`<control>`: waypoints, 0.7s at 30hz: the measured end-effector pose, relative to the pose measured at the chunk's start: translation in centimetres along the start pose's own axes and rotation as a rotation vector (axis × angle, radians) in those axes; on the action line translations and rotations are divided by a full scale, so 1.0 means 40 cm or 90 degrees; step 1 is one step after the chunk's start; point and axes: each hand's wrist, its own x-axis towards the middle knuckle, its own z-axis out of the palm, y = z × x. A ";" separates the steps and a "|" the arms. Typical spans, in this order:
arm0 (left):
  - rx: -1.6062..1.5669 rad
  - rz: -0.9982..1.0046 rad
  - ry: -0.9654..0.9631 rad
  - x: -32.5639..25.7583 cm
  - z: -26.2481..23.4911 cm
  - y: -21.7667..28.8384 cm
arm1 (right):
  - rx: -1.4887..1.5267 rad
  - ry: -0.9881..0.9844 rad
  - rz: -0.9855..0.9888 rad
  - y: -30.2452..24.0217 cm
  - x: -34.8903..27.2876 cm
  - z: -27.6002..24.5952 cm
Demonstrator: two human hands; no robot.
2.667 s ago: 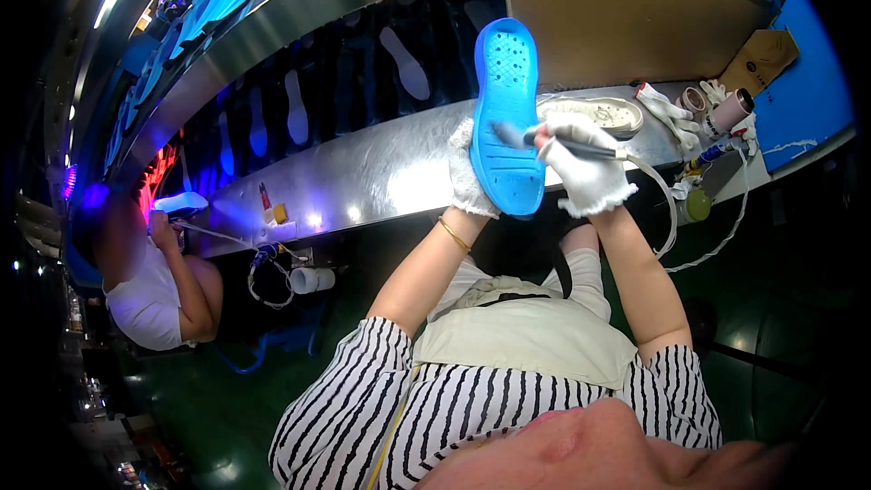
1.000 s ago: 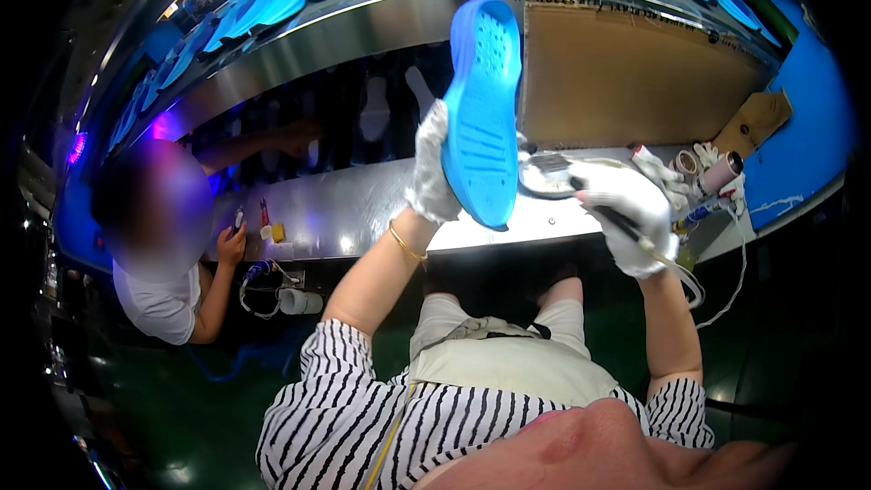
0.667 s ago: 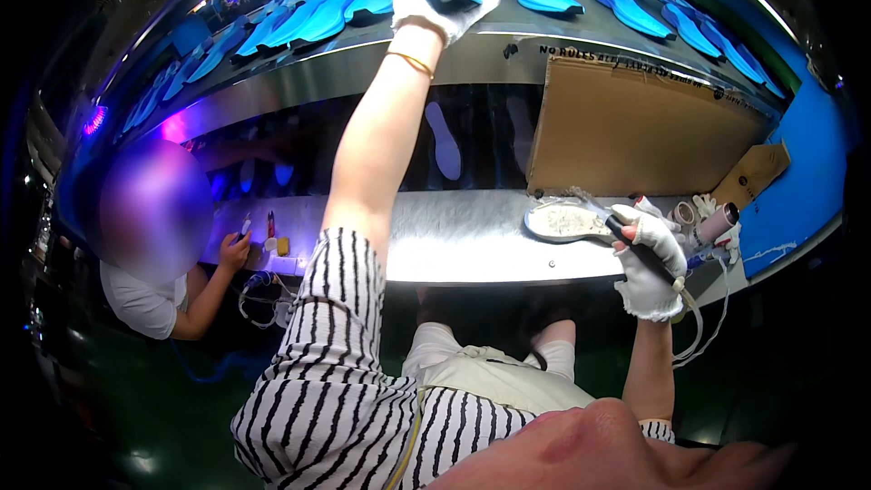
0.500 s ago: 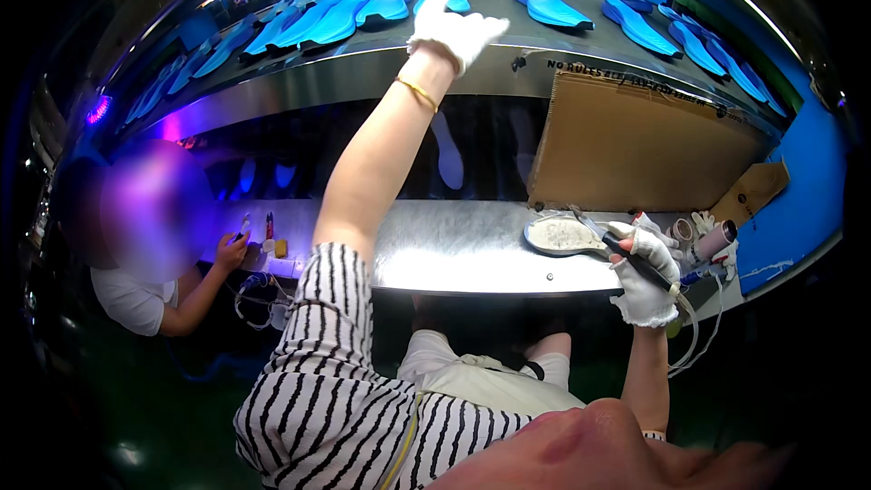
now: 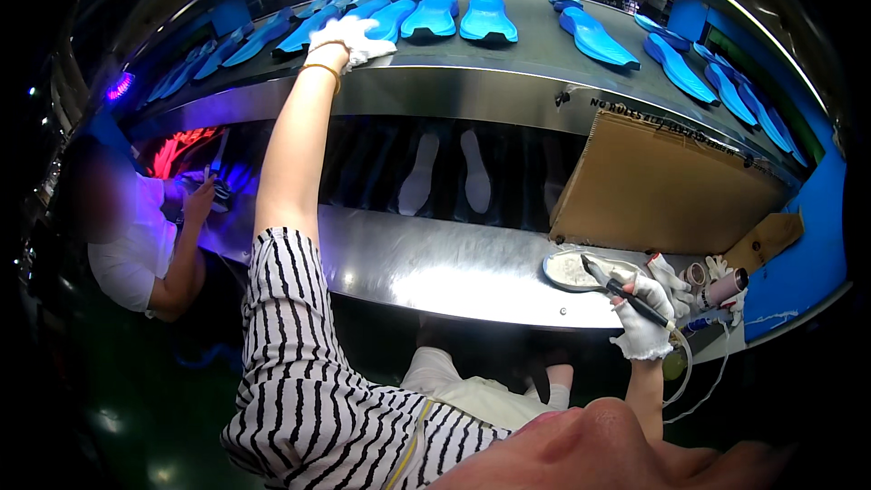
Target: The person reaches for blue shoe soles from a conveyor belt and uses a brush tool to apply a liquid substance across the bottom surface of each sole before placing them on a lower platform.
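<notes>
Blue moulded sole with a dark tip [image 5: 488, 20]: lay flat on the dark grey belt [image 5: 540, 41], out of both hands. It had been in the left hand a few moments earlier, with the brush against its face.
Left hand, white knitted glove [image 5: 349, 44]: had come away from that sole and gone left along the belt's near edge, fingers spread over a row of similar blue soles [image 5: 390, 23]. Could not tell whether it gripped one or only rested there.
Right hand, white glove with bare fingertips [image 5: 646, 316]: wrapped round a slim black-handled brush [image 5: 640, 306], well apart from the left.
Brush tip: over a pale shoe-shaped piece with a dark rim [image 5: 570, 269] on the stainless-steel bench [image 5: 435, 259]; contact not clear.
Meaning of the change: brushing on that sole looked finished, in my judgement, and the left hand was free of it.
Bench's right end: brown cardboard box [image 5: 667, 186] behind; pink cylindrical container [image 5: 726, 289] near the gloved right hand.
Left side: co-worker in a white shirt [image 5: 136, 259], seated by the bench.
</notes>
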 end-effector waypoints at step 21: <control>-0.052 0.328 0.216 0.064 0.072 0.162 | 0.075 0.033 0.011 0.009 0.028 0.077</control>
